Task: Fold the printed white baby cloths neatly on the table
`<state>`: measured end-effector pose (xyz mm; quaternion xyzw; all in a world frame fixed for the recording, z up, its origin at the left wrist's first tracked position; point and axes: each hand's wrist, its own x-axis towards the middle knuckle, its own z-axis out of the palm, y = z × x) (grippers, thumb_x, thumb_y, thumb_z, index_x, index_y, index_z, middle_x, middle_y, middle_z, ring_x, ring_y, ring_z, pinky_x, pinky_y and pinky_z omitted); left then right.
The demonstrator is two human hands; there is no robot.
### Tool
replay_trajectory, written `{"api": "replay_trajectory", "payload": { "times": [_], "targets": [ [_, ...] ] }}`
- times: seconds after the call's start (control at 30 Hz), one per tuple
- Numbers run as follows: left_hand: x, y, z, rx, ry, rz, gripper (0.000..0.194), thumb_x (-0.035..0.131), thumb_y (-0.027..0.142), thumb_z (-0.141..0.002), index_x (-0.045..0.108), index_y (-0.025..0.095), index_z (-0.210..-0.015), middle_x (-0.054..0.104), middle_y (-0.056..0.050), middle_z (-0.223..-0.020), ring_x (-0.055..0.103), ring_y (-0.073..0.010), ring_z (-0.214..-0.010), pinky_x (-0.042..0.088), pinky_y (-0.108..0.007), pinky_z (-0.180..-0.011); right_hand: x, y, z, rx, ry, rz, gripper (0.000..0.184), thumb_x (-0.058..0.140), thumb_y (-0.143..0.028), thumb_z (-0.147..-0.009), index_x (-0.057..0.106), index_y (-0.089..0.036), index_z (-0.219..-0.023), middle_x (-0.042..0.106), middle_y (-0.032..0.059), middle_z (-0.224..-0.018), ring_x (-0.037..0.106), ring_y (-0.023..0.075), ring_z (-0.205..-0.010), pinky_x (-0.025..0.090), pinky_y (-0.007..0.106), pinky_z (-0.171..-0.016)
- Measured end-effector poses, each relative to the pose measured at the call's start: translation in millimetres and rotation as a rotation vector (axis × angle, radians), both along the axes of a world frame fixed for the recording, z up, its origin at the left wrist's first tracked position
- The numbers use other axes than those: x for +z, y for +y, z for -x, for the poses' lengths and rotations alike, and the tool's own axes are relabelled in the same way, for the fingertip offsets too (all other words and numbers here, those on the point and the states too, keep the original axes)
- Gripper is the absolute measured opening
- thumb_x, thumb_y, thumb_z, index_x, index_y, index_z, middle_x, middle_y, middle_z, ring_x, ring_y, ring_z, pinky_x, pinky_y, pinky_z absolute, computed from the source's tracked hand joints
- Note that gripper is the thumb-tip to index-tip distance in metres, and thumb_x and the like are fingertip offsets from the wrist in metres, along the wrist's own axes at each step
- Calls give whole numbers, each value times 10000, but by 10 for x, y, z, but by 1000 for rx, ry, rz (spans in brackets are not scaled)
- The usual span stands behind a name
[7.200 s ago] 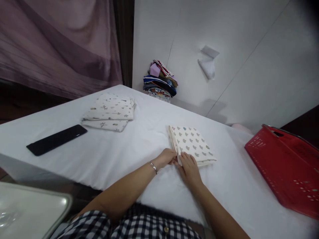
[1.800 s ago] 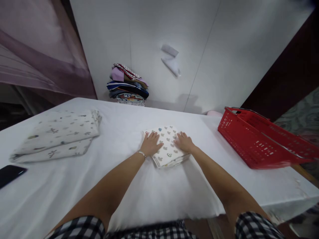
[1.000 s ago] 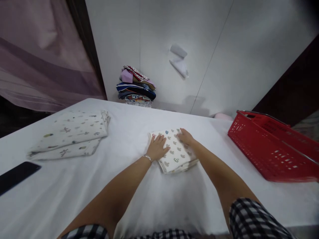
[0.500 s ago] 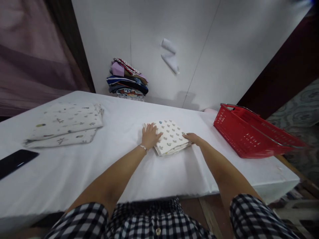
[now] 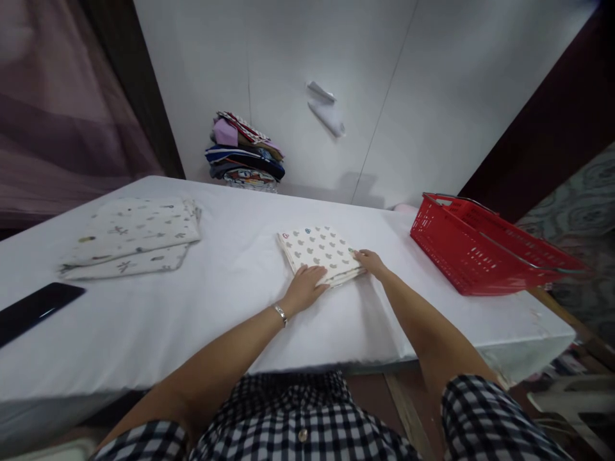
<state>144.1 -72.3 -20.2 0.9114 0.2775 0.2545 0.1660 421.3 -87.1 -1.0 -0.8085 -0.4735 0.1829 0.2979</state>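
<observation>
white fabric covers the table beneath both hands, and the wearer's checkered shirt shows at its near edge. the left hand, with a bracelet at its wrist, lies at the near left part of a folded cloth, fingers together and gently bent over the front edge. the right hand is at the near right corner, fingers bent around the side. both touch the cloth, which rests flat on the table just ahead of and between them; whether either thumb pinches it from below is hidden, so how firmly they grip cannot be told.

half a second ago the left hand covered the far left side; it has since slid down to the front, while the right has stayed at its corner. the cloth has hardly moved, and its whole printed top is now nearly uncovered. attention seems to have passed from the left side to the near edge, where the layers show slightly uneven.

well left of the grip lie a black phone-like slab and, beyond it, a larger patterned cloth, loosely folded. a red basket stands right of the right hand. farthest off, past the hands, a stack of fabrics sits by the pale wall.
</observation>
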Motion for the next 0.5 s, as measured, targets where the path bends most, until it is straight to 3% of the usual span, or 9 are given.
{"api": "replay_trajectory", "payload": {
  "times": [0.1,0.2,0.27,0.4,0.5],
  "targets": [
    [14,8,-49,103,-36,47,328,521,390,-883,607,205,-1140,527,-88,-1359,451,-226,-1272,331,-415,-1072,-31,-127,7,110,-119,-194,389,503,-431,-856,642,-203,-1139,620,87,-1207,552,225,-1124,417,367,-980],
    [48,10,-107,158,-29,68,240,549,339,-864,657,208,-1034,567,-77,-1309,487,-236,-1229,361,-410,-1043,-51,-244,40,419,-319,-369,304,546,-336,-818,686,-214,-1059,636,81,-1175,546,229,-1127,409,382,-996],
    [93,-1,-133,148,-7,34,194,514,299,-881,665,211,-965,628,-66,-1204,532,-227,-1154,382,-405,-1007,-48,-290,82,574,-439,-383,302,550,-253,-799,689,-214,-1064,639,80,-1171,542,231,-1129,401,392,-1005],
    [203,-47,-139,140,80,-51,261,383,238,-925,623,198,-830,669,-55,-930,584,-211,-961,429,-375,-857,-16,-329,171,606,-560,-284,342,461,-162,-854,671,-221,-1118,662,76,-1138,566,230,-1097,401,403,-986],
    [211,-79,-111,129,105,-108,266,351,232,-940,605,193,-867,658,-57,-936,578,-201,-947,418,-360,-841,-31,-368,192,568,-557,-235,345,429,-159,-888,665,-217,-1133,667,82,-1141,576,237,-1089,396,407,-978]
  ]
}}
